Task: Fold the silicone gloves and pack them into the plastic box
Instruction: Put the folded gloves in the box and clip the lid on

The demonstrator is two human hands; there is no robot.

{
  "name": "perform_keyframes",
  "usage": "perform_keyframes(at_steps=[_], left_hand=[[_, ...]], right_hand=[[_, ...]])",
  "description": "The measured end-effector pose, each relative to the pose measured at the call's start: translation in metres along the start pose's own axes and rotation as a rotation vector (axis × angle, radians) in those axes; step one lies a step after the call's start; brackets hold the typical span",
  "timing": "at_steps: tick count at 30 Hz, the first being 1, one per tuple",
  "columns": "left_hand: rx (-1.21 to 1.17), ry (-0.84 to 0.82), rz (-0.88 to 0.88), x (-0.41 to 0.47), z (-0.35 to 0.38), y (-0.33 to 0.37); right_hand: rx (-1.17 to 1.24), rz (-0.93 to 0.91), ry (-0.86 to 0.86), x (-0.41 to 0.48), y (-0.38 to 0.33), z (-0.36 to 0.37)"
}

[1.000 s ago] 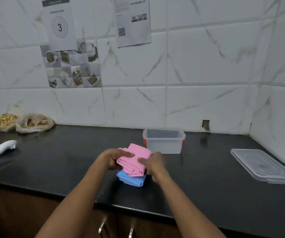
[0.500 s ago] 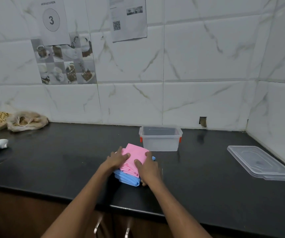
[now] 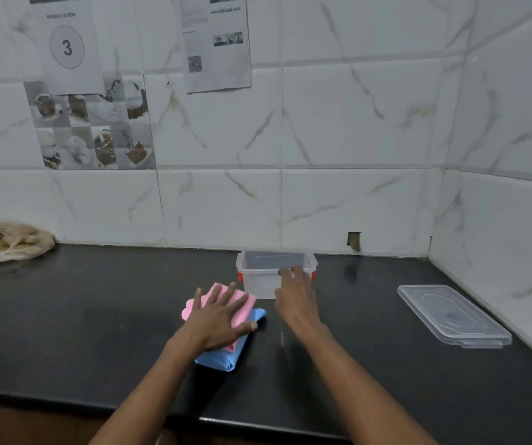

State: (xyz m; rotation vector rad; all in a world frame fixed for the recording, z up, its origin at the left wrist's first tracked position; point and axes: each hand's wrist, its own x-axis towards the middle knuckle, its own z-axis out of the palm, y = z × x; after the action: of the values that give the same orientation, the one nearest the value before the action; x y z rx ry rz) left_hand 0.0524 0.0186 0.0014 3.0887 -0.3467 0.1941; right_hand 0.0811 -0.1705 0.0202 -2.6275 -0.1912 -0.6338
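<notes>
White marbled tiles back the black bench [image 3: 97, 316], and your work sits just below the middle of the frame. Your left hand [image 3: 218, 319] lies flat, fingers straight and spread, pressing on the folded pink glove [image 3: 244, 300], which is stacked on the folded blue glove [image 3: 216, 359]. Your right hand [image 3: 295, 297] is apart from it, reaching up-frame with loose, uncurled fingers at the near rim of the plastic box [image 3: 255, 284]. I cannot tell whether it touches that rim. The box looks empty, and its lid [image 3: 451, 316] lies well apart at the right of the frame.

Watch the folds first: silicone tends to spring back, so easing your palm off could let both gloves open. The pink one sits skewed on the blue, so a one-handed lift may let the blue slide out underneath. The box is probably light; dragging it by one rim could tip it or send it skidding. The stack may also snag on the rim going in.
</notes>
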Motion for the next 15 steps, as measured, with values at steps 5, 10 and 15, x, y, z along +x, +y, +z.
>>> perform_keyframes(at_steps=[5,10,15], left_hand=[[-0.091,-0.011,-0.060,-0.004,0.016,-0.005],[-0.150,0.049,-0.125,-0.002,0.023,0.004],[-0.201,0.057,-0.156,-0.001,0.026,0.003]], right_hand=[[-0.339,-0.163,-0.225,0.045,0.030,0.007],[-0.394,-0.108,-0.124,0.046,0.032,0.014],[-0.445,-0.081,-0.072,0.030,0.047,0.000]])
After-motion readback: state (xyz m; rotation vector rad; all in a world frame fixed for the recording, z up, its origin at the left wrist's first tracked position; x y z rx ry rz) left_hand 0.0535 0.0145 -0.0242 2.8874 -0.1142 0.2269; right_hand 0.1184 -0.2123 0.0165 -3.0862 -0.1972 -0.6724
